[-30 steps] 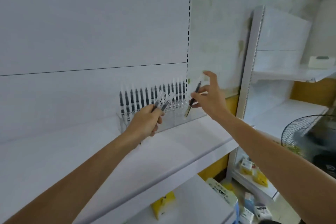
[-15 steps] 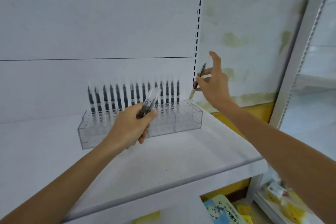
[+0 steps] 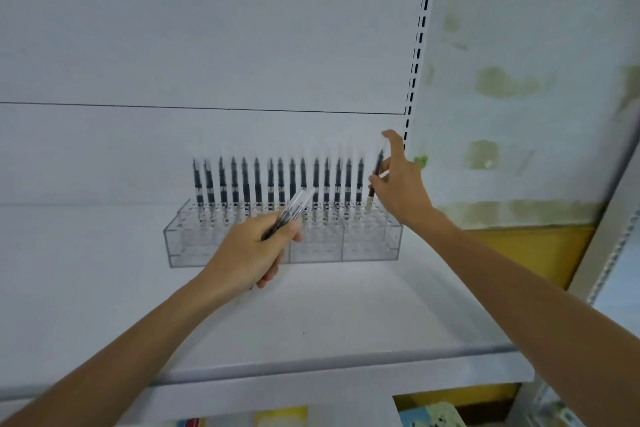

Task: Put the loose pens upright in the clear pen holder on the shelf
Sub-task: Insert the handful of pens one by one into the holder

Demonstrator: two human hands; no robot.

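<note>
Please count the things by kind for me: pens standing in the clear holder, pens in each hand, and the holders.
Standing pens: 15
Tilted pen pinched by the right hand: 1
Clear holder: 1
Pen bundle gripped by the left hand: at least 2, exact count blurred
Total: 17 counted, plus the pen bundle

White shelf (image 3: 346,322) backed by a white panel (image 3: 207,28), which is crossed by a thin dark seam (image 3: 207,108); a slotted upright (image 3: 423,28) is set at its right edge. Beyond it, a pale wall (image 3: 519,28) (blotched green) is seen above a yellow band (image 3: 526,250). Soft, even light is cast throughout.
</note>
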